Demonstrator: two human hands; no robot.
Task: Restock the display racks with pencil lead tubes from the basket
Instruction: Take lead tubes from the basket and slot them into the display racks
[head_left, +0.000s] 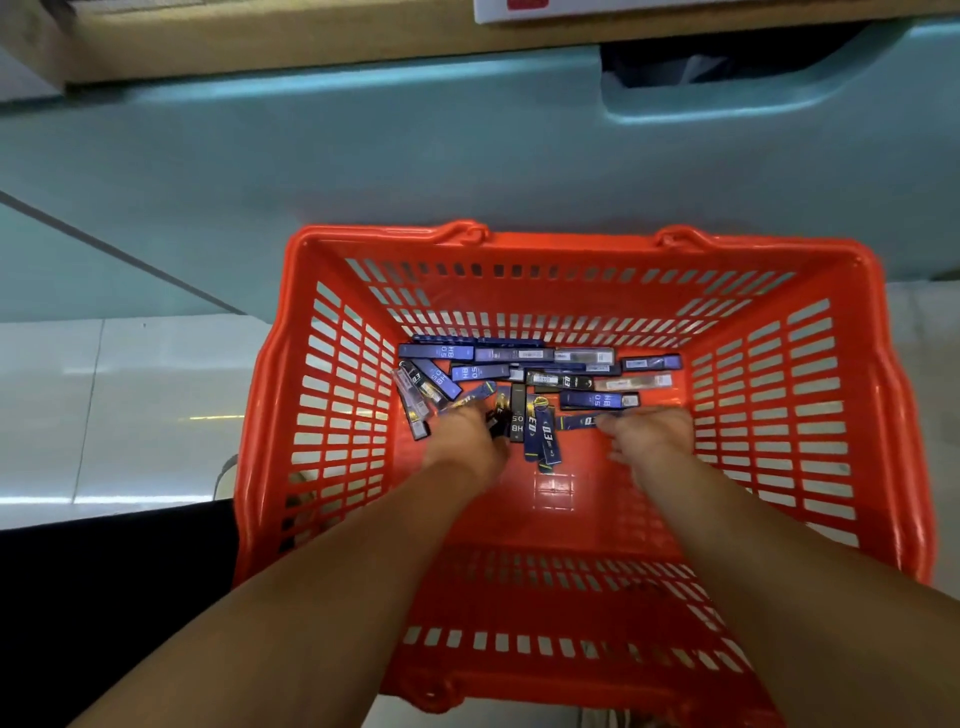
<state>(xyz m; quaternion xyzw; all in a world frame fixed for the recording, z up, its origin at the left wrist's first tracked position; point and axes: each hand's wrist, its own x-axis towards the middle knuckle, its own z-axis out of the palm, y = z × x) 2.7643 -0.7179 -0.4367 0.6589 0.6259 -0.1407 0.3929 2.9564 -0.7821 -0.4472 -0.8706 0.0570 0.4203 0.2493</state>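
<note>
Deep in the red basket (343, 415), just beyond both hands, the pencil lead tubes (519, 364) are heaped: slim, flat cases, dark blue, marked HB 0.5. They are judged light, stiff and slick (easily dropped), best pinched across the narrow sides. The left hand (462, 436) and right hand (649, 434) are set among them; fingers are hidden, so neither grip can be told.

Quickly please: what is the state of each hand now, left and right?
Left hand: closed on several lead tubes in the basket.
Right hand: fingers curled at a blue tube; grip cannot be told.
</note>
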